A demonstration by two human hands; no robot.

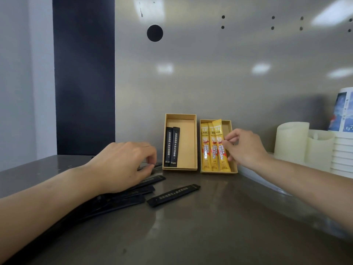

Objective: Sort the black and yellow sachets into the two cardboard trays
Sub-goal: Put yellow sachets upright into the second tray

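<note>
The right hand [246,148] pinches a slim yellow sachet [221,146] tilted over the right cardboard tray [234,170]; released crooked, it may ride the rim. The left hand [122,165] pinches a black sachet [152,166] off the steel surface [191,236].

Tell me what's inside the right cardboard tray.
The right tray holds three yellow sachets; the right hand pinches the rightmost one. The hand covers the tray's right side.

"NESCAFE" in white on red, running lengthwise on the 3 yellow sachets [214,148]. Black sachets [172,195] carry white print, too small to read. Paper cups [342,111]: print illegible.
</note>
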